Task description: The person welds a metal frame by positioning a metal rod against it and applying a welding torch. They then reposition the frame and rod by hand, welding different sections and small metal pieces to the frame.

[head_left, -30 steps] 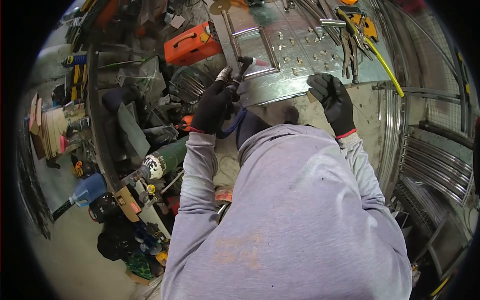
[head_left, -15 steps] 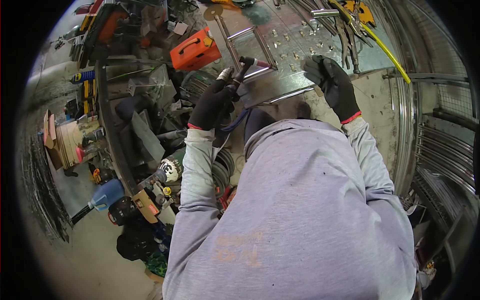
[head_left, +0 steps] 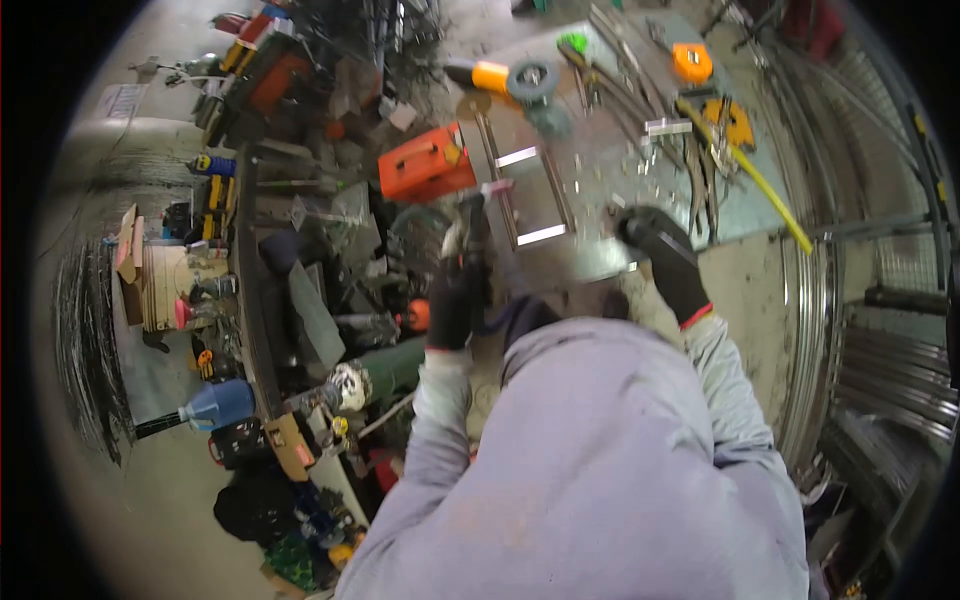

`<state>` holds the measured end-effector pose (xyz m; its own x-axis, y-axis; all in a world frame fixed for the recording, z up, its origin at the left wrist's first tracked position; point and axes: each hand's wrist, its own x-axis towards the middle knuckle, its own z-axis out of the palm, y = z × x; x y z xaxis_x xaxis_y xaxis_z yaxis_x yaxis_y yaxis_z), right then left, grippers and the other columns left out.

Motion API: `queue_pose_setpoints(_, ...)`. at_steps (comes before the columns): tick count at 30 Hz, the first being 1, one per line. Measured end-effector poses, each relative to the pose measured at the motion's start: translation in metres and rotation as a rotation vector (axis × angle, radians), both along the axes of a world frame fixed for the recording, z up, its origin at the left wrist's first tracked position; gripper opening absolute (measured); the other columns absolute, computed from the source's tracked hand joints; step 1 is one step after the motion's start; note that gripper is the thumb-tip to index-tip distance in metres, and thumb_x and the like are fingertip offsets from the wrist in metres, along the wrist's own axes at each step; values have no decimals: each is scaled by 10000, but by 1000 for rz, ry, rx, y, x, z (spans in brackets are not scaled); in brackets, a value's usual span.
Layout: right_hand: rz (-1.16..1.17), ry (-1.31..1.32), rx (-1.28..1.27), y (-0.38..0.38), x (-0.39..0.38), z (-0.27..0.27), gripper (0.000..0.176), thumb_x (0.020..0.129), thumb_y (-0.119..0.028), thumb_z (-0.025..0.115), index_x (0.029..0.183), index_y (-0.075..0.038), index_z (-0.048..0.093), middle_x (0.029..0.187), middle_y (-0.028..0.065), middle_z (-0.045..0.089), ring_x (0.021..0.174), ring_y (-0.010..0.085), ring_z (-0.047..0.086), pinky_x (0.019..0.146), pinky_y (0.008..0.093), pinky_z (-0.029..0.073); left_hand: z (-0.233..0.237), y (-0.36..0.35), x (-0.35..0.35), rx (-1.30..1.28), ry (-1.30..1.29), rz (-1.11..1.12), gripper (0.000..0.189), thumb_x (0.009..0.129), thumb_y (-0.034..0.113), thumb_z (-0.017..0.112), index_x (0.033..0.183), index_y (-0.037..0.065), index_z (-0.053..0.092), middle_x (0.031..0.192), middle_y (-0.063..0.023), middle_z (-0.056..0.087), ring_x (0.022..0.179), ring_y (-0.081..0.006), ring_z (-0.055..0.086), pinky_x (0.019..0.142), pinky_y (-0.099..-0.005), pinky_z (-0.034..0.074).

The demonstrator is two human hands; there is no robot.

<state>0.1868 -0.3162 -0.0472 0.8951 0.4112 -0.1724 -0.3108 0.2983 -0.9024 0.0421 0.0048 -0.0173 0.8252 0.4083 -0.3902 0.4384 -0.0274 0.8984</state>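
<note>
My left hand (head_left: 456,300), in a black glove, is wrapped round a dark torch (head_left: 474,212) with a pinkish nozzle, held upright left of the metal frame. A rectangular metal frame (head_left: 541,235) lies on the steel table (head_left: 590,225). My right hand (head_left: 662,250), also gloved in black, hovers over the table's near edge with its fingers bent together; what they hold, if anything, is too blurred to tell. Several small metal pieces (head_left: 646,172) are scattered on the table between the frame and the pliers.
An orange-red toolbox (head_left: 428,163) sits left of the frame. An angle grinder (head_left: 500,77), locking pliers (head_left: 697,180), a yellow tube (head_left: 770,190) and an orange tape measure (head_left: 692,62) lie on the table. Metal bars (head_left: 895,375) are racked at the right.
The view has shifted, showing more of the table's far side. My left hand has turned the torch more upright and away from the frame. My right hand's fingers look more closed.
</note>
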Motion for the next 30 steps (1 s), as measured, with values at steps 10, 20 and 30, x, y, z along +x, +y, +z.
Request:
queue_pose_setpoints(10, -3, -768, -818, 101, 63, 15, 427, 829, -311, 756, 1158, -42, 707, 1079, 214, 718, 1014, 415, 685, 899, 480, 539, 6, -28, -31, -96, -264, 314, 574, 1026, 83, 562, 1586, 129, 442, 870, -5, 598, 623, -77, 521, 536, -254, 460)
queue_pose_setpoints(20, -68, -789, -1443, 166, 64, -7, 302, 733, -338, 805, 915, -106, 744, 976, 157, 714, 953, 373, 699, 846, 500, 515, -23, 29, -52, -231, -331, 343, 564, 1020, 97, 600, 1569, 82, 471, 891, 13, 595, 588, -64, 494, 517, -242, 430)
queue_pose_setpoints(30, -102, -634, -1671, 188, 63, 4, 250, 763, -320, 786, 942, -146, 785, 1076, 130, 724, 1006, 360, 709, 882, 504, 496, -59, 119, -77, 22, -402, 175, 595, 999, 47, 596, 1565, -41, 437, 1393, -114, 600, 1131, -140, 599, 952, -270, 493)
